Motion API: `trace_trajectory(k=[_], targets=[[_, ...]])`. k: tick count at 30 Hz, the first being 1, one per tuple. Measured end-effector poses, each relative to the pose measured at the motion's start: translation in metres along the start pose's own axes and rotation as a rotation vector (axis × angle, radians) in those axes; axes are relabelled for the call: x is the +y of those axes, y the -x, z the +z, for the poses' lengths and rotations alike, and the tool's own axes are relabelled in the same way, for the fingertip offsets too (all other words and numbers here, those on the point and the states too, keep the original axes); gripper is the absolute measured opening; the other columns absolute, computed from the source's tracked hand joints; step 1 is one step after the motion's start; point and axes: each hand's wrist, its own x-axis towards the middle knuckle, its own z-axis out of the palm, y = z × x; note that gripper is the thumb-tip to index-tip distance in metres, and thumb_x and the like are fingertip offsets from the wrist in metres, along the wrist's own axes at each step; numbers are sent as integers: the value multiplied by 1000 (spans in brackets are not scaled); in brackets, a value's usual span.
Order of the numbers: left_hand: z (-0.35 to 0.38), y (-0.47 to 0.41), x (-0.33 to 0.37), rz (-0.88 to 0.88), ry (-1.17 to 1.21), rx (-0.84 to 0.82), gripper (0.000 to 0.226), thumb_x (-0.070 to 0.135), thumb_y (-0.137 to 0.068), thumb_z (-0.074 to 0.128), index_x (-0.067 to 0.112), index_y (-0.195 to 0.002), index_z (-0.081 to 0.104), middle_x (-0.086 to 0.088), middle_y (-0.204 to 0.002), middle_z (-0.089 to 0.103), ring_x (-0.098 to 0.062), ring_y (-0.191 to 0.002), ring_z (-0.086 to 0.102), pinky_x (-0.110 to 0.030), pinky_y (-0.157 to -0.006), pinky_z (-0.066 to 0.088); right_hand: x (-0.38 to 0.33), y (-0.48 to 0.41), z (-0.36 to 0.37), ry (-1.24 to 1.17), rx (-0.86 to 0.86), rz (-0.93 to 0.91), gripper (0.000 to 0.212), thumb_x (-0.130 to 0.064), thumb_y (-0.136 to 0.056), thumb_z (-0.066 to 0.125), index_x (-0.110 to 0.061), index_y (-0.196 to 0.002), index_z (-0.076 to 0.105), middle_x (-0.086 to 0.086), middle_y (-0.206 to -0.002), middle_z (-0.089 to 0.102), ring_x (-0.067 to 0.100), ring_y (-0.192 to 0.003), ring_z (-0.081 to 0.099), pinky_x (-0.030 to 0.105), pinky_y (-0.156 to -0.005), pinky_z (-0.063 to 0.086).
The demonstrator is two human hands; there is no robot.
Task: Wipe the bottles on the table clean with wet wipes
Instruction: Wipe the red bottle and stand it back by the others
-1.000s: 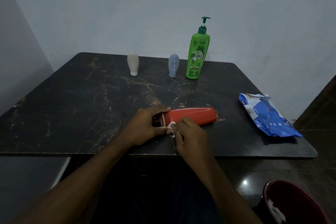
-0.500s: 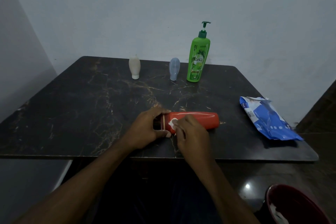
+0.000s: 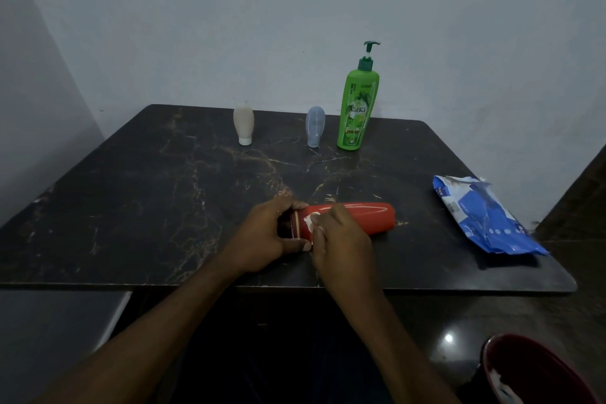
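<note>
Gripping the cap end steadies this glossy, likely slippery red bottle (image 3: 367, 218): your left hand (image 3: 262, 233) curled there, right hand (image 3: 341, 239) pinching the wipe (image 3: 310, 219).

Hidden / cut-off bits
Your L hand (image 3: 262, 233) covers cap end of red bottle (image 3: 367, 216); wipe (image 3: 308, 219) mostly under R hand (image 3: 341, 239); red bin (image 3: 541, 371) cropped near right.

The green pump bottle (image 3: 357, 108) carries the brand name "Vatika" in white across its label. Print on the blue wipes pack (image 3: 485, 216) is too small to read.
</note>
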Motion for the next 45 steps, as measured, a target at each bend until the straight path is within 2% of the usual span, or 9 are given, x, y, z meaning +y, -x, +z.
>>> trace_trajectory(k=[8, 14, 17, 21, 28, 34, 37, 41, 45], targets=[[1, 1, -1, 33, -10, 20, 61, 26, -70, 95, 25, -121, 62, 10, -117, 66, -7, -105, 65, -32, -92, 57, -2, -39, -4, 18, -91, 46, 12, -10, -87, 66, -13, -98, 69, 1, -107, 53, 16, -90, 60, 35, -81, 53], [2, 2, -3, 53, -5, 25, 57, 32, -71, 92, 27, -120, 64, 16, -113, 67, 1, -102, 63, -8, -82, 47, -2, -21, 1, 74, -63, 11, 16, -11, -85, 68, -11, -100, 66, 2, -108, 53, 16, -86, 58, 36, -77, 52], [1, 1, -3, 48, 11, 25, 60, 32, -71, 93, 26, -123, 65, 17, -115, 67, 1, -104, 63, -10, -85, 48, 0, -9, 2, 9, -24, 3, 18, -10, -83, 70, -10, -101, 68, 3, -105, 57, 18, -84, 61, 35, -74, 53], [1, 0, -5, 38, -11, 29, 62, 35, -70, 93, 30, -124, 63, 21, -119, 63, 6, -107, 59, -8, -86, 45, 18, -20, -9, -2, 42, 119, 16, -14, -95, 59, -14, -106, 71, 0, -107, 59, 10, -83, 58, 25, -76, 47], [2, 1, -5, 47, -7, 33, 63, 37, -70, 93, 34, -125, 62, 19, -125, 63, 1, -112, 61, -19, -92, 49, 76, -33, -40, 37, 53, 464, 14, -14, -95, 59, -14, -104, 70, 6, -109, 60, 14, -89, 55, 28, -75, 39], [2, 2, -3, 64, -2, 49, 61, 32, -70, 94, 29, -123, 63, 14, -120, 66, -3, -107, 63, -31, -92, 57, 11, -32, -6, 52, -33, 237, 28, -9, -84, 69, -19, -110, 67, -3, -116, 55, 5, -92, 50, 22, -84, 39], [2, 2, -2, 100, 13, 32, 54, 25, -74, 90, 25, -121, 64, 12, -116, 68, -7, -106, 66, -36, -92, 58, -12, -30, 8, 45, -26, 110, 27, -5, -77, 72, -16, -101, 66, -1, -108, 53, 13, -89, 57, 26, -79, 49], [1, 3, -3, 72, 1, 56, 63, 31, -71, 93, 28, -125, 63, 15, -121, 65, -1, -108, 63, -32, -93, 57, 11, -29, -1, 87, -35, 136, 46, -9, -76, 76, -23, -118, 64, -5, -119, 53, 11, -105, 55, 27, -93, 42], [1, 3, -3, 63, 10, 45, 64, 34, -72, 93, 30, -127, 62, 16, -126, 62, 0, -111, 61, -31, -94, 57, 60, -32, -33, 151, 6, 258, 40, -2, -80, 69, -19, -116, 68, 2, -113, 58, 15, -100, 55, 30, -85, 47]])
